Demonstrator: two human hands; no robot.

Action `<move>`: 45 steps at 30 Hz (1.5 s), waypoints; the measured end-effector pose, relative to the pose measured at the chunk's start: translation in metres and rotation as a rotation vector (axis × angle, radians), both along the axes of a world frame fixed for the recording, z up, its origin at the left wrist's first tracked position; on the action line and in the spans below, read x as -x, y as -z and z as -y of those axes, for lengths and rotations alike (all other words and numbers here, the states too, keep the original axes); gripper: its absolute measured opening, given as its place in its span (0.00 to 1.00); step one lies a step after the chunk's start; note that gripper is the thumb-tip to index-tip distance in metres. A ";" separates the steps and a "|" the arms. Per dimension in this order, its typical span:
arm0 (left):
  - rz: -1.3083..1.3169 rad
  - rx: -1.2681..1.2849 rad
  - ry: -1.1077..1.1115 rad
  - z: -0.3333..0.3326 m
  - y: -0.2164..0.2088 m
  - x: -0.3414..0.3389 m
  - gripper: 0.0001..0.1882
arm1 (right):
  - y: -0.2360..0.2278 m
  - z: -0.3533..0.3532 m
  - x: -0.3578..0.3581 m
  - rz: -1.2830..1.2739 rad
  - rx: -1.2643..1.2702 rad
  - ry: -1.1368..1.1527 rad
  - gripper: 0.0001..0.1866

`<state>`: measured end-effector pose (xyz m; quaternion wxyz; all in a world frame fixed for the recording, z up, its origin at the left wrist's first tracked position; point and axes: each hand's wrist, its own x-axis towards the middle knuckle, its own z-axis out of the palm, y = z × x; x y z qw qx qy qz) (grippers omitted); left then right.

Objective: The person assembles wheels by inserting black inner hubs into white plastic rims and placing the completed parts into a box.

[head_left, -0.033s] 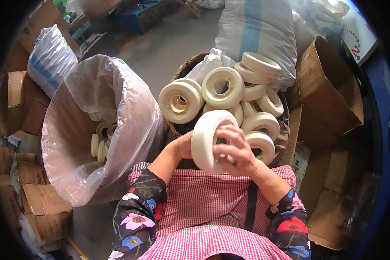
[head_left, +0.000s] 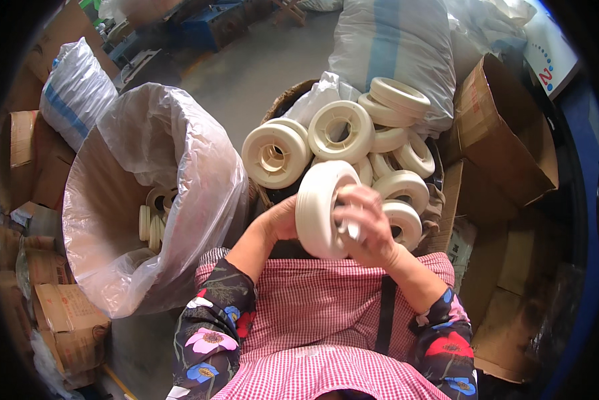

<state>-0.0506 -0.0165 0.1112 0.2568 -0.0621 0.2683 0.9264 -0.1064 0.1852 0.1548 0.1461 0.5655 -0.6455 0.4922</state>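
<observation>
A cream plastic wheel (head_left: 317, 210) stands on edge in front of my apron. My left hand (head_left: 283, 219) grips its left side, with most of the fingers hidden behind the wheel. Curled at the open side of the hub is my right hand (head_left: 368, 227), its fingers partly smeared by motion. A small pale piece (head_left: 353, 230) shows between those fingers; its kind cannot be made out. Just beyond lies a heap of similar wheels (head_left: 340, 113) in a lined container, some stacked and some leaning.
On the left stands a large container lined with clear plastic (head_left: 209, 213), several wheel parts (head_left: 154, 230) at its bottom. A white sack with a blue stripe (head_left: 419, 47) rises behind the heap. Open cardboard boxes (head_left: 506, 133) flank the right side, and stacked cartons (head_left: 63, 303) the left.
The held wheel has risen slightly and turned a little. My right fingers have shifted at its hub, and the small pale piece now shows between them.
</observation>
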 end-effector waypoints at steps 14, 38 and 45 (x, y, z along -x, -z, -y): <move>-0.196 0.258 -0.233 -0.031 -0.003 0.010 0.28 | 0.031 -0.002 -0.004 0.615 0.001 0.046 0.37; -0.149 0.539 -0.111 -0.009 -0.023 0.005 0.23 | 0.022 0.001 0.006 1.259 -0.077 0.011 0.17; -0.216 0.634 -0.030 -0.018 -0.015 -0.005 0.30 | 0.012 -0.017 0.026 1.651 -0.359 -0.022 0.27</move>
